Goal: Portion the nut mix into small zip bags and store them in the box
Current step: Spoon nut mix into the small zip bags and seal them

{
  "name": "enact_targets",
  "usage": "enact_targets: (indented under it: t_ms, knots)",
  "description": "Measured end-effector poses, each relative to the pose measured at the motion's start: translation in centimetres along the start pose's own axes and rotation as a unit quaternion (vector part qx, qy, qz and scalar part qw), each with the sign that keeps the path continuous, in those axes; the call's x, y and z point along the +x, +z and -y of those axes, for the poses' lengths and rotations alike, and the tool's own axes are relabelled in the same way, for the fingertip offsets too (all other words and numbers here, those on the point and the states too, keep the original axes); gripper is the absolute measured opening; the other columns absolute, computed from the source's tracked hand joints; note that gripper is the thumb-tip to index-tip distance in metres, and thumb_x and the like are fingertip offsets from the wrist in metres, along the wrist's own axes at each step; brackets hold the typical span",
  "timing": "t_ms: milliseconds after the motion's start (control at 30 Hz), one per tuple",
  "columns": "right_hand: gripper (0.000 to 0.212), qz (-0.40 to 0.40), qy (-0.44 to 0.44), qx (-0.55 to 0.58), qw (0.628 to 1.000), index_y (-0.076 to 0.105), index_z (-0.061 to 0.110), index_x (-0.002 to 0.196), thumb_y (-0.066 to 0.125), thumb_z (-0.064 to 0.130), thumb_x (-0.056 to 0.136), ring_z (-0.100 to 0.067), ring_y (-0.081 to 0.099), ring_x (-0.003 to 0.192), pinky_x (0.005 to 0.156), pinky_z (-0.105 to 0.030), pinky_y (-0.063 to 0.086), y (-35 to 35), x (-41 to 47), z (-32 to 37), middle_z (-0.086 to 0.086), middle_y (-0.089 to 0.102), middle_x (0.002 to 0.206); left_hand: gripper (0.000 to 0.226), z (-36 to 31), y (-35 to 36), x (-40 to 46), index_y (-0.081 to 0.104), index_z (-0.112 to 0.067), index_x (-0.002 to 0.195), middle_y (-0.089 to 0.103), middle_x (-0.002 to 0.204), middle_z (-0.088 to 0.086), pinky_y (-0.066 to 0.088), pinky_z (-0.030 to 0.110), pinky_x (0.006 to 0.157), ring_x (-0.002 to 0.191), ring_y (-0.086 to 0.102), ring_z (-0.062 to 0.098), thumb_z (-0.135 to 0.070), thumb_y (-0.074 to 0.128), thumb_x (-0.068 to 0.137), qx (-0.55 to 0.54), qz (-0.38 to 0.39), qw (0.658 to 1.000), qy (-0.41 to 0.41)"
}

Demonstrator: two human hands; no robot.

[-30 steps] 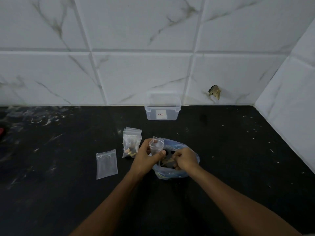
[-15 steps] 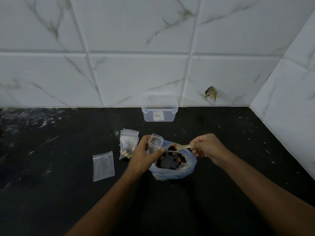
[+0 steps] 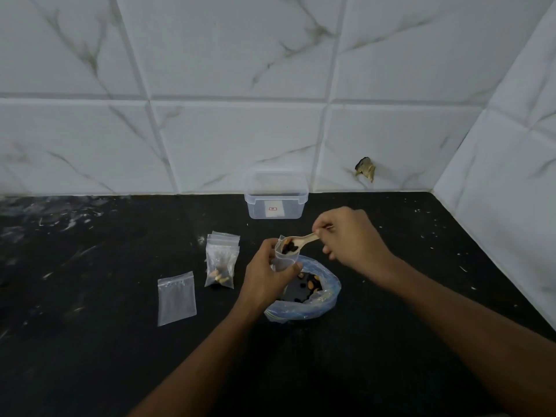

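My left hand [image 3: 264, 273] grips a small clear zip bag [image 3: 284, 258] upright, its mouth held wide above the big blue-tinted plastic bag [image 3: 326, 299] of nut mix. My right hand [image 3: 346, 236] pinches the handle of a small wooden spoon [image 3: 301, 240]. The spoon's bowl carries dark nuts and sits right at the small bag's mouth. Left of my hands, filled small bags [image 3: 221, 260] lie stacked on the counter. An empty flat zip bag [image 3: 177, 297] lies further left. The clear plastic box [image 3: 276, 195] stands lidless against the back wall.
The black counter [image 3: 120, 341] is speckled with white marks. White marble tiles rise at the back and on the right side, meeting in a corner. A chipped hole [image 3: 365, 169] shows in the back wall tile, right of the box.
My right hand lifted the spoon out of the big bag with a load of nuts and carried it left to the mouth of the small bag. My left hand kept its hold.
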State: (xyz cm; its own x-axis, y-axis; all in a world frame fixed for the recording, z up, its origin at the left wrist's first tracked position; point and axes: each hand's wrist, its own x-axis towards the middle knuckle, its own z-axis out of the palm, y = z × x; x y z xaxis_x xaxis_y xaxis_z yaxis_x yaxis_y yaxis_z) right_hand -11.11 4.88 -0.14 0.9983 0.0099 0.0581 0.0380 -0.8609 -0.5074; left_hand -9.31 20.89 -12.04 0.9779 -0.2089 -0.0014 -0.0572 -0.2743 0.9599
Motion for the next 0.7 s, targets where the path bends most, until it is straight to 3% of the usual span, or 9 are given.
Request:
enact_targets:
  t_ms: [67, 133, 200, 300, 433, 533, 600, 700]
  knots:
    - [0.012, 0.018, -0.064, -0.117, 0.991, 0.067, 0.012, 0.098, 0.056, 0.009, 0.095, -0.011, 0.060, 0.071, 0.067, -0.026, 0.052, 0.9, -0.6, 0.9, 0.000, 0.063, 0.084, 0.040, 0.0, 0.2, 0.0, 0.051, -0.034, 0.116, 0.063, 0.110, -0.012, 0.045, 0.002, 0.066, 0.095, 0.059, -0.004, -0.029, 0.075, 0.084, -0.006, -0.005, 1.000, -0.003]
    - [0.012, 0.040, -0.126, -0.193, 0.972, 0.061, 0.012, 0.104, 0.058, 0.010, 0.093, -0.012, 0.051, 0.077, 0.067, -0.025, 0.041, 1.7, -1.2, 1.4, 0.000, 0.055, 0.094, 0.041, 0.0, 0.3, -0.1, 0.051, -0.034, 0.115, 0.064, 0.107, -0.013, 0.045, 0.002, 0.066, 0.092, 0.060, -0.010, -0.028, 0.075, 0.083, -0.017, -0.006, 1.000, -0.007]
    - [0.019, 0.070, -0.167, -0.222, 0.958, 0.058, 0.013, 0.112, 0.057, 0.012, 0.093, -0.013, 0.048, 0.080, 0.068, -0.024, 0.034, 2.1, -1.9, 1.7, -0.002, 0.053, 0.103, 0.041, 0.0, 0.2, -0.2, 0.050, -0.036, 0.114, 0.063, 0.106, -0.013, 0.045, 0.002, 0.066, 0.090, 0.058, -0.015, -0.026, 0.075, 0.083, -0.027, -0.001, 1.000, -0.004]
    - [0.021, 0.061, -0.197, -0.227, 0.952, 0.058, 0.013, 0.115, 0.056, 0.014, 0.094, -0.015, 0.055, 0.086, 0.068, -0.023, 0.036, 2.4, -2.2, 1.4, -0.004, 0.056, 0.109, 0.041, 0.0, 0.1, -0.1, 0.050, -0.036, 0.115, 0.063, 0.108, -0.011, 0.047, 0.009, 0.068, 0.095, 0.060, -0.006, -0.029, 0.075, 0.083, -0.028, -0.004, 1.000, -0.001]
    - [0.015, -0.047, -0.148, -0.132, 0.979, 0.068, 0.013, 0.100, 0.054, 0.011, 0.096, -0.013, 0.059, 0.076, 0.070, -0.029, 0.051, 1.3, -1.2, 0.5, -0.003, 0.065, 0.092, 0.043, 0.6, -0.1, 0.0, 0.049, -0.038, 0.115, 0.062, 0.110, -0.013, 0.048, 0.017, 0.076, 0.100, 0.061, 0.000, -0.033, 0.076, 0.082, -0.028, -0.019, 0.999, -0.004]
    - [0.016, -0.117, -0.067, -0.010, 0.991, 0.071, 0.012, 0.102, 0.057, 0.009, 0.095, -0.007, 0.061, 0.066, 0.064, -0.024, 0.055, -0.2, -0.7, -0.6, 0.003, 0.065, 0.079, 0.043, 0.9, -0.7, -0.1, 0.048, -0.038, 0.114, 0.060, 0.109, -0.017, 0.048, 0.019, 0.077, 0.101, 0.059, 0.000, -0.032, 0.076, 0.083, -0.026, -0.027, 0.999, -0.005]
    - [0.014, -0.107, 0.003, 0.023, 0.994, 0.070, 0.013, 0.102, 0.059, 0.010, 0.094, -0.007, 0.064, 0.061, 0.057, -0.019, 0.055, -0.1, -0.2, -2.3, 0.004, 0.065, 0.073, 0.040, 1.0, -1.3, -0.3, 0.048, -0.038, 0.112, 0.059, 0.108, -0.018, 0.047, 0.017, 0.075, 0.100, 0.059, 0.000, -0.029, 0.075, 0.084, -0.029, -0.034, 0.999, -0.004]
    - [0.012, -0.029, 0.078, 0.013, 0.996, 0.069, 0.013, 0.099, 0.058, 0.012, 0.095, -0.008, 0.066, 0.059, 0.054, -0.018, 0.055, 2.2, 0.4, -5.1, 0.002, 0.066, 0.073, 0.037, 1.3, -2.1, -0.8, 0.049, -0.038, 0.110, 0.062, 0.106, -0.017, 0.049, 0.013, 0.072, 0.095, 0.061, -0.007, -0.027, 0.074, 0.085, -0.037, -0.044, 0.998, 0.001]
